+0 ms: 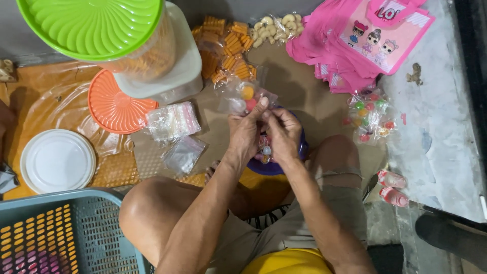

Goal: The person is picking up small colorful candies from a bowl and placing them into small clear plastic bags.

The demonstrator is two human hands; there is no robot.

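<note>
Head view shows your left hand (247, 133) and right hand (284, 134) pinching together the top of a small clear bag (242, 96) of coloured sweets at mid-frame, both closed on it. Under them sits a purple bowl (274, 165) on brown cardboard flooring (294, 86). Wafer packets (225, 48) lie above, pink bags (355, 45) upper right, a filled sweet bag (369, 115) right, an orange lid (114, 106) and white lid (57, 161) left, a grey basket (50, 236) lower left.
</note>
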